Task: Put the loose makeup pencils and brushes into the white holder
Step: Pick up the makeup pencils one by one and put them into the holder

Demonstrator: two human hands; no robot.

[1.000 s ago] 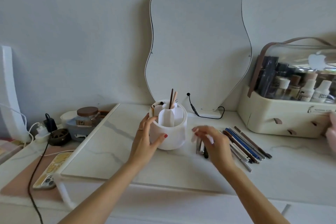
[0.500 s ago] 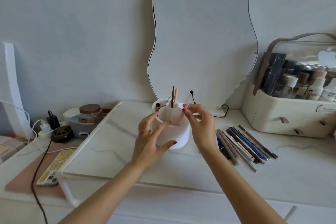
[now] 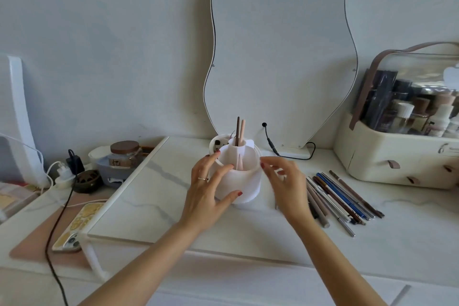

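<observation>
The white holder (image 3: 244, 186) stands upright on the marble board (image 3: 149, 206), in front of the mirror. A dark brown pencil and a pink one (image 3: 240, 131) stick up from its middle tube. My left hand (image 3: 206, 196) grips the holder's left side, thumb on the front wall and fingertips on the rim. My right hand (image 3: 289, 186) hovers just right of the holder, blurred, fingers loosely curled and holding nothing. Several loose pencils and brushes (image 3: 340, 196) lie side by side on the tabletop to its right.
A wavy mirror (image 3: 280, 57) leans on the wall, its black cable (image 3: 285, 154) trailing behind the holder. A cream cosmetics organiser (image 3: 397, 156) sits at far right. At left are a small cup (image 3: 217, 143), a jar (image 3: 124, 154), chargers and a phone (image 3: 77, 226).
My right hand rose from the loose pile to the holder's top, then drew back down to the right with nothing in it. The left hand stayed on the holder.
</observation>
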